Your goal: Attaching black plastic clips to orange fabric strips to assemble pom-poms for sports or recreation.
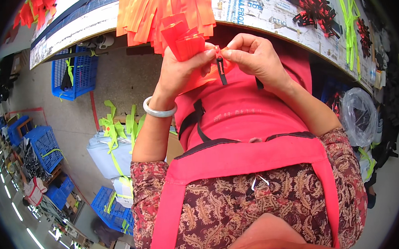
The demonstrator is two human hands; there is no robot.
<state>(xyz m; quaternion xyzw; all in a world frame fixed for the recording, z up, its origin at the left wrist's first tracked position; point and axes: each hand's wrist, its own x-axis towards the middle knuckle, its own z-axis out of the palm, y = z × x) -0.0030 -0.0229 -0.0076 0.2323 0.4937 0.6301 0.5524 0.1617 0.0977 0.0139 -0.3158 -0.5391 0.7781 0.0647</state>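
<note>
My left hand is closed round a bundle of flat orange-red strips, whose loose ends stand up above the fist. Between the two hands, at the left thumb tip, is a small red piece with a black tab that looks like a zipper pull. My right hand pinches at an orange strip end beside this piece, with thumb and index finger pressed together. Exactly what lies inside the right pinch is hidden by the fingers. More orange strips hang over the table edge just beyond the left hand.
A worn white table curves across the front. On its right lie a pile of red-and-black pieces and yellow-green strips. Blue crates and tied light-blue bundles stand on the left. A clear plastic bag is at right.
</note>
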